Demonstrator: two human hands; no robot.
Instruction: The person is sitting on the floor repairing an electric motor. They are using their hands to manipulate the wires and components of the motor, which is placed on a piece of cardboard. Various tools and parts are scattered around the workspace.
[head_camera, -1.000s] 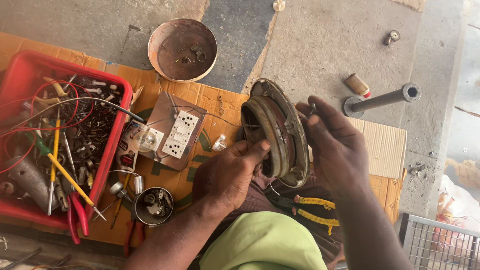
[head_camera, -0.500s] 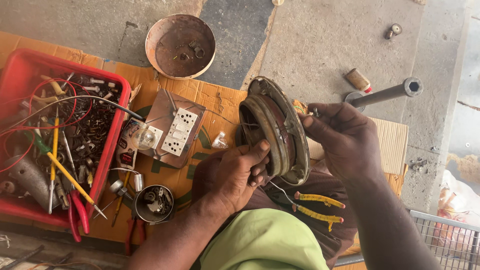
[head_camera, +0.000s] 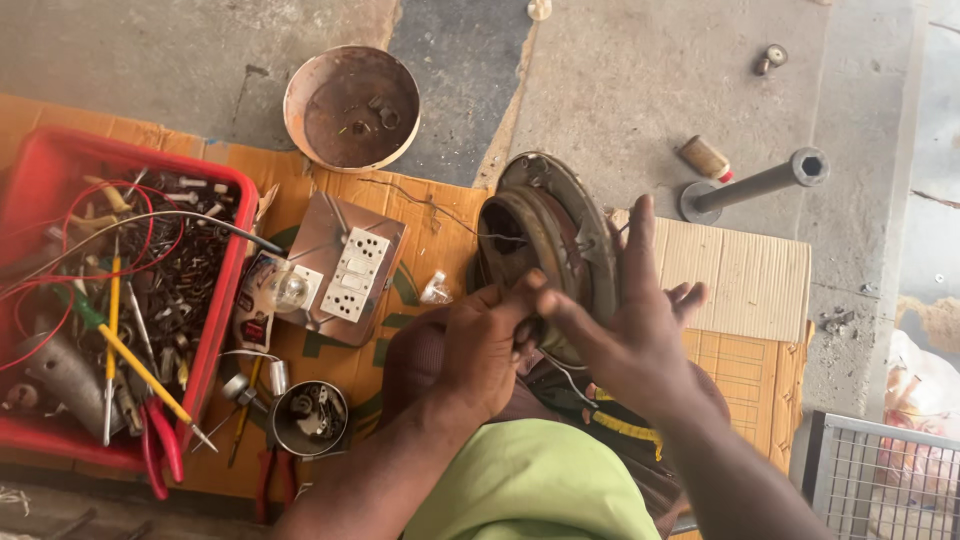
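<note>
A round, rusty metal motor housing (head_camera: 545, 225) stands on edge on the cardboard in front of my knees. My left hand (head_camera: 480, 345) grips its lower left rim, fingers curled at the edge. My right hand (head_camera: 625, 325) lies flat against the housing's right face, fingers spread and pointing up, thumb meeting the left hand's fingers. Thin wires run from the housing toward a wooden switch board with white sockets (head_camera: 345, 265).
A red tray (head_camera: 225, 300) of screws, wires, screwdrivers and pliers sits at the left. A rusty bowl (head_camera: 350, 105) lies behind, a small tin of parts (head_camera: 310, 415) near my knee, a metal pipe on a base (head_camera: 755, 185) at right, a wire cage (head_camera: 880, 480) bottom right.
My right hand has opened and slid down the housing's right face, from pinching at its upper rim to lying flat. The left hand has shifted up on the rim.
</note>
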